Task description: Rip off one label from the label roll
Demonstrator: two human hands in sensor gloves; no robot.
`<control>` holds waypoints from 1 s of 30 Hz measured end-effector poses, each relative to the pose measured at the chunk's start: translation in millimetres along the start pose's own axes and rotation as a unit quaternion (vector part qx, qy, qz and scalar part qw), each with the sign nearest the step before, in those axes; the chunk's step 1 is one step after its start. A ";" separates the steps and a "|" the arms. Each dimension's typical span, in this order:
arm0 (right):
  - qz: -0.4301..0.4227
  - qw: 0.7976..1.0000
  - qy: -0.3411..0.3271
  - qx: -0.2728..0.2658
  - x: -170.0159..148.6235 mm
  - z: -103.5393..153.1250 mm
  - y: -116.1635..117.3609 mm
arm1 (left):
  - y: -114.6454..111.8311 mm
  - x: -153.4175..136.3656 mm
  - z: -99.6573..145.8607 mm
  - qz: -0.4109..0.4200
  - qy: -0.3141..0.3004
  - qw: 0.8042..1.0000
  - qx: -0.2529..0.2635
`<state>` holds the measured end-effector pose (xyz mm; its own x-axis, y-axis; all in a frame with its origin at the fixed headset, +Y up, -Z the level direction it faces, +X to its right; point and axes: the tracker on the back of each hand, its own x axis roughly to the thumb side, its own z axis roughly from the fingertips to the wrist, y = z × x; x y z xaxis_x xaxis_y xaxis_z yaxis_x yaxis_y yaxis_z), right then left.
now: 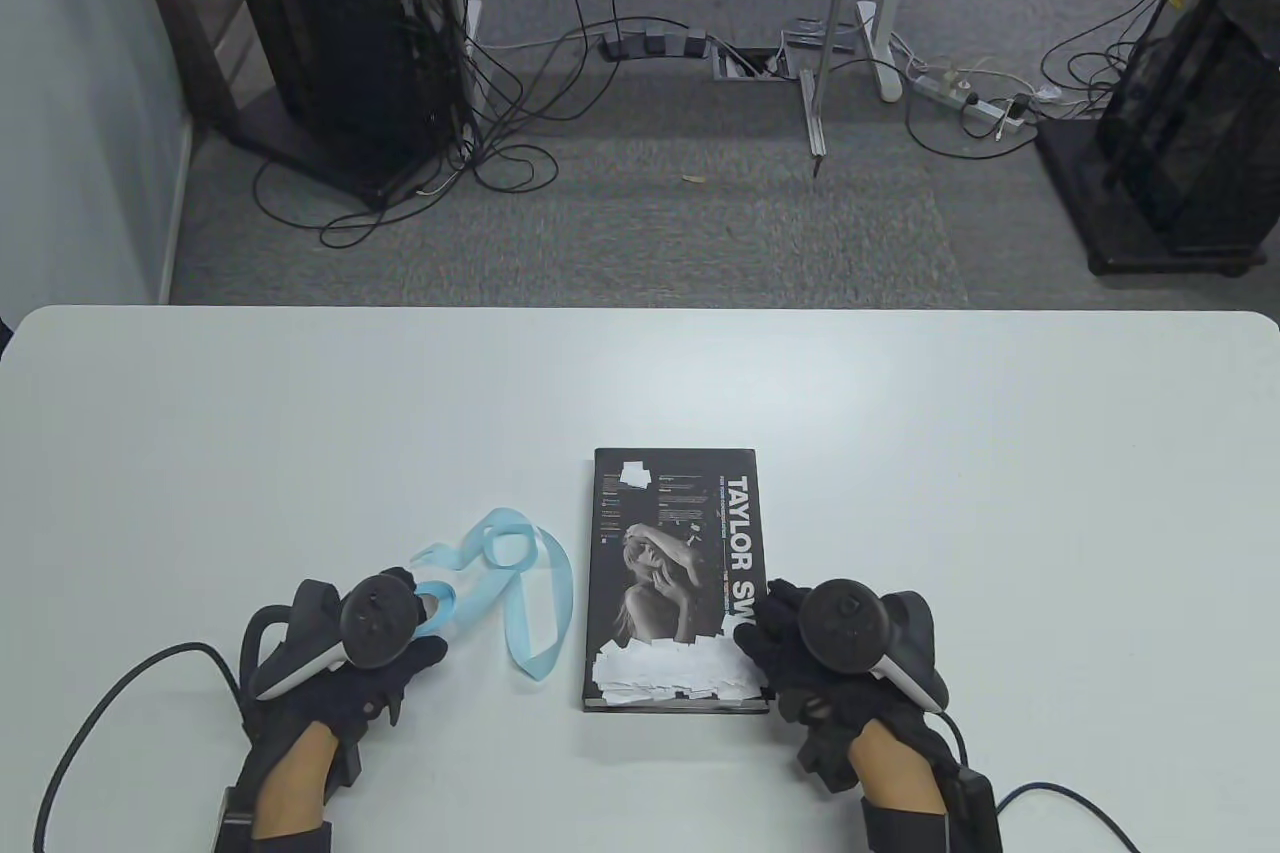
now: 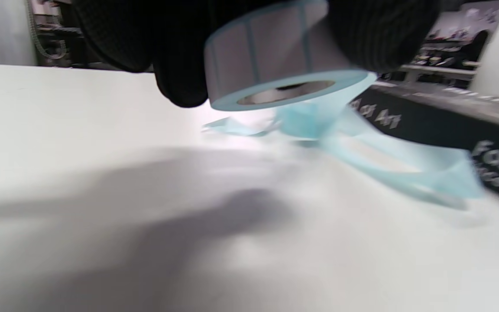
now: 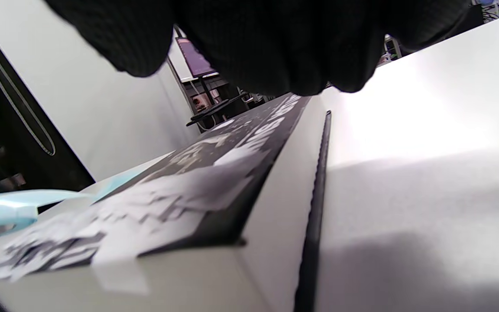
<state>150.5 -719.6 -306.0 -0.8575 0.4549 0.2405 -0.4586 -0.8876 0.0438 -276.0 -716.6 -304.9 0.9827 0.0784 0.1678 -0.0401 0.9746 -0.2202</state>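
1. Gloved black fingers [image 2: 180, 73] of my left hand [image 1: 350, 653] fill the top of the left wrist view, wrapped around the small roll of white labels on pale blue backing paper [image 2: 275, 65]. I hold the roll just above the white table [image 1: 300, 413], its hollow core facing down.
2. From the roll, a long strip of empty pale blue backing paper [image 1: 520, 583] trails away from me. It curls into loops on the table between my left hand and the book. In the table view only a sliver of blue roll shows beside the tracker on that hand.
3. Just right of the strip lies a black hardcover book with a grey photo of a woman and white title lettering [image 1: 670, 553], flat on the table with its long side running away from me.
4. Many small white labels [image 1: 670, 668] are stuck in an overlapping cluster across the near end of the book's cover. One more white label [image 1: 634, 473] sits at its far left corner.
5. My right hand [image 1: 830, 643] rests at the near right corner of the book, its fingertips over the cover's edge beside the label cluster. Its fingers look curled, but whether they pinch a label I cannot tell, since the right wrist view shows only dark glove [image 3: 275, 47] above the cover.
6. Black cables run from both wrists off the near edge of the table.
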 end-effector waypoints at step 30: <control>-0.007 1.000 -0.010 0.011 3.2 -0.9 2.9 | -39.7 -31.0 -20.0 -0.035 0.083 0.993 -0.077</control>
<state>146.3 -720.7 -305.9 -0.8460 0.4661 0.2591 -0.4652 -0.8826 0.0687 -301.2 -761.9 -320.5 0.9989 -0.0366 0.0303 0.0451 0.9315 -0.3609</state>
